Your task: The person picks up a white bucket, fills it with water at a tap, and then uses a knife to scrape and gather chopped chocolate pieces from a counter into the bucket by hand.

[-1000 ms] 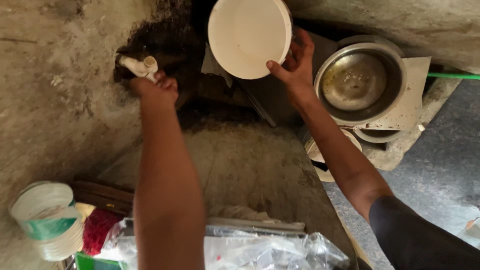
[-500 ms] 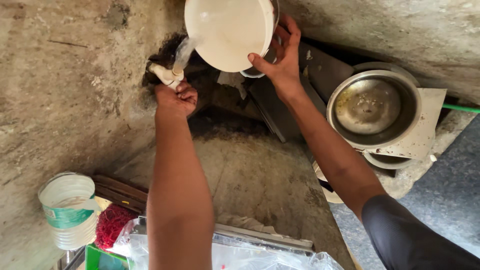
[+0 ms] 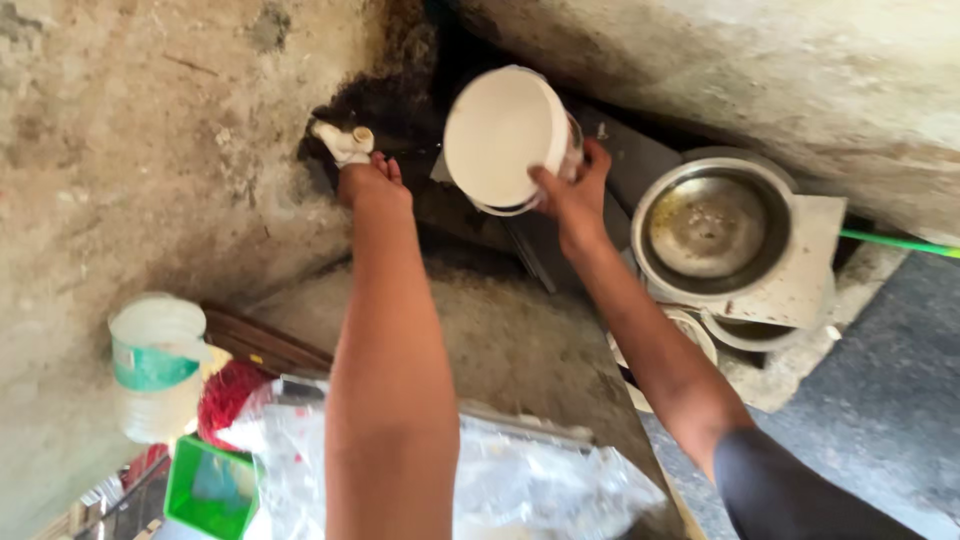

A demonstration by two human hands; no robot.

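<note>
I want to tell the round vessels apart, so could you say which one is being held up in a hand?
The white round container, gripped by the right hand. The steel bowl rests untouched to its right.

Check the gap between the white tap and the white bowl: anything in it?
Nothing visible. The left hand rests at the white tap; the right hand holds the white bowl beside it, with only dark wall between.

Both bare arms reach forward and away from the body, roughly parallel, elbows nearly straight. The left hand (image 3: 368,180) is closed in a loose fist, knuckles up, its fingers curled around something at the fingertips. The right hand (image 3: 572,192) is raised a little, wrist bent back, thumb out to the left and fingers wrapped behind in a grip. A dark sleeve covers the right upper arm.
</note>
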